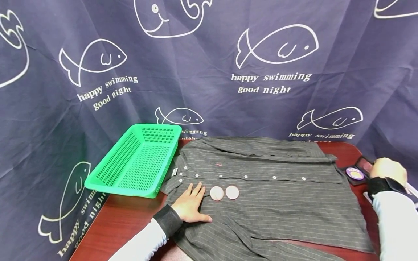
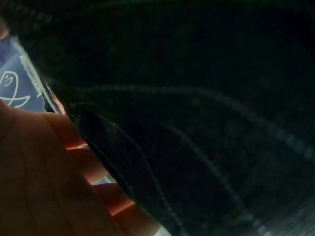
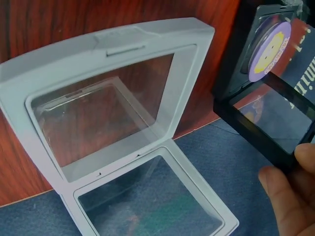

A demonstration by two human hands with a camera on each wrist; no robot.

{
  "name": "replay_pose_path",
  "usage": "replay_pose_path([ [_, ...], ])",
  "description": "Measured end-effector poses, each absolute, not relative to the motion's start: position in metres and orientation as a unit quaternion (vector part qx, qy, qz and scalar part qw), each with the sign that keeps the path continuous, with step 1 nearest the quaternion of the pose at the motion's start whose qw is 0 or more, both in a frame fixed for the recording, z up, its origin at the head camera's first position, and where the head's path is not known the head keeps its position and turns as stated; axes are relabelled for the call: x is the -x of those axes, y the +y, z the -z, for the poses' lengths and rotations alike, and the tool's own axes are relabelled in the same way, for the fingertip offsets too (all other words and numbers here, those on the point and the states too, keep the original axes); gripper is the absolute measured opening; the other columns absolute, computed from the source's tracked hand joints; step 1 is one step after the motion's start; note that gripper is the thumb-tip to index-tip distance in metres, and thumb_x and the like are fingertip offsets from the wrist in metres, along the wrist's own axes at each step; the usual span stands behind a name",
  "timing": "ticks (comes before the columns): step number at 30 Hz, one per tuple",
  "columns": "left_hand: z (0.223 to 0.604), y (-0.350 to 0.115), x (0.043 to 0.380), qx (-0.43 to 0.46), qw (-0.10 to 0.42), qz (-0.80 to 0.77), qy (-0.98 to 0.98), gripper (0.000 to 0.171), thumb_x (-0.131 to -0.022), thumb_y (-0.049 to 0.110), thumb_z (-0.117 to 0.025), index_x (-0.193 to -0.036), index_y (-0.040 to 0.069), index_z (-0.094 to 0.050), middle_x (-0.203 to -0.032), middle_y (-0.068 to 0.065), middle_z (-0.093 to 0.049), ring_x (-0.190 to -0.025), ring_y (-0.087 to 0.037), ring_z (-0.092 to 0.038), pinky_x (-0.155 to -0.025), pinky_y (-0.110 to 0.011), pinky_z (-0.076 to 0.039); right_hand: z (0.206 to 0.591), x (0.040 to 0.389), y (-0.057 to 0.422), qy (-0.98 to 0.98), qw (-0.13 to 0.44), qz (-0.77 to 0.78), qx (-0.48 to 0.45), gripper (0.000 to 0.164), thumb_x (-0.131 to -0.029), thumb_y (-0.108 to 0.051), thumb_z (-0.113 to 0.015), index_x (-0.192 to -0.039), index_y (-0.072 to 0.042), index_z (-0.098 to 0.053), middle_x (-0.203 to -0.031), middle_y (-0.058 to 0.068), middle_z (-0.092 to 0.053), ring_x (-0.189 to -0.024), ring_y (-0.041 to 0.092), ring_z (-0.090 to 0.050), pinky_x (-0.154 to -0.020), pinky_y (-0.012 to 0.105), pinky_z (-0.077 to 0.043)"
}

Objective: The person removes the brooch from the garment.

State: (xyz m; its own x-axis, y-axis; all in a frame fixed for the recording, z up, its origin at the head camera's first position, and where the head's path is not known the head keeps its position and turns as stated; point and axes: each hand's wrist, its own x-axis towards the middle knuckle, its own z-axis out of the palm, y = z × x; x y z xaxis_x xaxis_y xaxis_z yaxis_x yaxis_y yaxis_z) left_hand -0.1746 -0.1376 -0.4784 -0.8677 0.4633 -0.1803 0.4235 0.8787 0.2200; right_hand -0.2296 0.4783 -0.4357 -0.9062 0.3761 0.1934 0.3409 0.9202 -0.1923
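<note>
A dark grey pinstriped shirt (image 1: 287,206) lies spread on the table, its white buttons in a row. My left hand (image 1: 189,206) rests on it near the collar, fingers spread straight; in the left wrist view, dark fabric fills most of the picture. Two pale round discs (image 1: 224,193) lie on the shirt beside those fingers. At the table's right side, my right hand (image 1: 389,169) pinches the clear-windowed, black-framed lid (image 3: 256,129) of an opened display case (image 3: 235,59). A purple and yellow round badge (image 3: 270,51) sits in that case's other half.
A green plastic basket (image 1: 128,189) stands at the table's left. An opened white display case (image 3: 189,44) with clear windows is by the table's right edge, near my right hand. Behind the reddish table (image 1: 112,221) hangs a dark blue fish-print curtain (image 1: 209,72).
</note>
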Motion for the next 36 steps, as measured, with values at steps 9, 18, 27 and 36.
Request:
replay_pose_path([
  [9,0.478,-0.137,0.174,-0.229,0.117,-0.087,0.963,0.107,-0.073,0.067,-0.069,-0.15,0.0,-0.035,-0.159,-0.02,-0.029,-0.144,-0.049,-0.025,-0.117,-0.051,-0.028,0.434,0.224,0.473,-0.975,0.121,-0.116,0.146,0.024,-0.082,-0.009,-0.054,-0.08,0.013,-0.063,-0.078,0.039,-0.06,-0.065,0.055,-0.056,-0.049,0.054,-0.04],
  [18,0.478,-0.137,0.174,-0.228,0.119,-0.09,0.962,0.107,-0.073,0.067,-0.07,-0.15,0.0,-0.035,-0.159,-0.02,-0.028,-0.145,-0.049,-0.025,-0.118,-0.051,-0.027,0.45,0.228,0.466,-0.981,0.092,-0.132,0.106,0.019,-0.079,-0.018,-0.067,-0.074,0.001,-0.067,-0.082,0.033,-0.065,-0.064,0.051,-0.059,-0.047,0.05,-0.039],
  [27,0.482,-0.138,0.175,-0.226,0.122,-0.086,0.963,0.108,-0.073,0.068,-0.069,-0.151,0.002,-0.034,-0.16,-0.019,-0.027,-0.145,-0.049,-0.024,-0.118,-0.051,-0.026,0.463,0.225,0.457,-0.978,0.099,-0.154,0.098,0.013,-0.073,-0.008,-0.057,-0.076,0.002,-0.065,-0.082,0.033,-0.065,-0.062,0.047,-0.06,-0.045,0.045,-0.037],
  [36,0.484,-0.138,0.176,-0.227,0.119,-0.085,0.963,0.109,-0.073,0.069,-0.069,-0.151,0.002,-0.034,-0.16,-0.019,-0.027,-0.145,-0.049,-0.023,-0.118,-0.051,-0.026,0.471,0.223,0.45,-0.975,0.112,-0.162,0.101,0.028,-0.075,-0.007,-0.058,-0.096,0.009,-0.065,-0.089,0.036,-0.065,-0.064,0.047,-0.06,-0.044,0.042,-0.037],
])
